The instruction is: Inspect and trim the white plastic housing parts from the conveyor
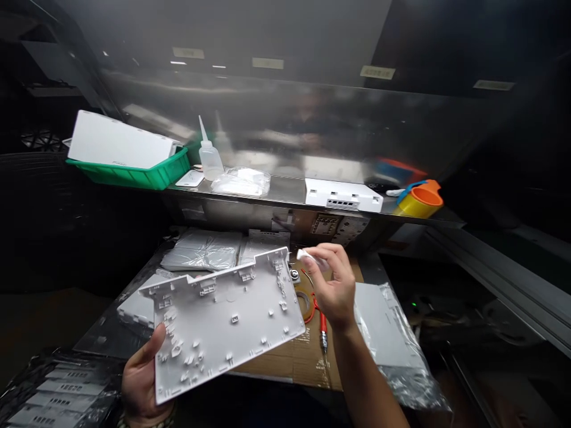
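My left hand (140, 377) grips the lower left corner of a white plastic housing panel (250, 336), thumb on top. The panel is tilted with its inner side up, showing clips and posts along its edges. My right hand (336, 285) is raised beside the panel's upper right corner, apart from it. Between its thumb and fingers is a small white wad (304, 255), perhaps cloth or paper; most of it is hidden by the fingers. Behind that hand, a tape roll (303, 304) and a red-handled tool (323, 324) lie on a cardboard sheet (267, 365).
Wrapped panels lie left (62, 389), behind (203, 249) and right (388, 321). On the metal shelf (285, 187) stand a green bin (147, 176) with white housings, a squeeze bottle (210, 159), a plastic bag (241, 181), a white housing (343, 196) and tape rolls (422, 201).
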`<move>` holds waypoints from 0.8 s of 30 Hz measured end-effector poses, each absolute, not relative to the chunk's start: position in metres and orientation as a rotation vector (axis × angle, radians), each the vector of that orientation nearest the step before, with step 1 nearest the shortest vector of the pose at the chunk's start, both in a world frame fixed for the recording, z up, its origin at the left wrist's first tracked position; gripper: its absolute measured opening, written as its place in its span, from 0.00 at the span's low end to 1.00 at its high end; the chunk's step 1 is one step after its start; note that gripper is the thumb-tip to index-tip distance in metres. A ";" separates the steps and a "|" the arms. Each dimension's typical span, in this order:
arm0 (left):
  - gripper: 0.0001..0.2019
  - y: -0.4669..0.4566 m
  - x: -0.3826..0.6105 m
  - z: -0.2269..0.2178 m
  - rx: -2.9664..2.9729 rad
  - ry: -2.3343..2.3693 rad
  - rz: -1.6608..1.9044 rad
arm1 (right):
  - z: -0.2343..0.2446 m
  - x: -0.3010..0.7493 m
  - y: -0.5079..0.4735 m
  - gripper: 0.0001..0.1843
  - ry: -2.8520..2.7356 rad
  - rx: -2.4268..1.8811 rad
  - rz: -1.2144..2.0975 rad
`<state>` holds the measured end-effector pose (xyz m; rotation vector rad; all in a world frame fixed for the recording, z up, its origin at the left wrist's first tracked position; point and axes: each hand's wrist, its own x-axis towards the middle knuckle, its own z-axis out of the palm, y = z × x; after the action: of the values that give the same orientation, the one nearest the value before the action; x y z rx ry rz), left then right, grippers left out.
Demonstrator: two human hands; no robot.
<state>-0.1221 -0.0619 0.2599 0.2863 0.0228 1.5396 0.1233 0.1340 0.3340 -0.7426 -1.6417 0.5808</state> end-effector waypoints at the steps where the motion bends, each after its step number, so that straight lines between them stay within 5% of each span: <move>1: 0.25 -0.062 -0.119 0.259 0.292 0.025 1.530 | 0.336 0.120 0.134 0.05 -1.648 -0.727 0.593; 12: 0.32 -0.049 -0.098 0.276 0.473 0.011 1.500 | 0.301 0.121 0.154 0.08 -1.644 -0.834 0.642; 15: 0.27 -0.045 -0.093 0.275 0.382 0.236 1.656 | 0.287 0.125 0.165 0.10 -1.577 -0.943 0.635; 21: 0.42 -0.023 -0.054 0.287 0.213 0.868 1.656 | 0.307 0.108 0.121 0.05 -1.628 -0.768 0.719; 24: 0.39 -0.009 -0.027 0.297 0.311 1.039 1.629 | 0.317 0.091 0.095 0.06 -1.675 -0.624 0.750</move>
<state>-0.0272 -0.0089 0.2973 0.3110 1.0388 1.6293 0.0914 0.0946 0.3170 -0.6238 -1.6754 0.7502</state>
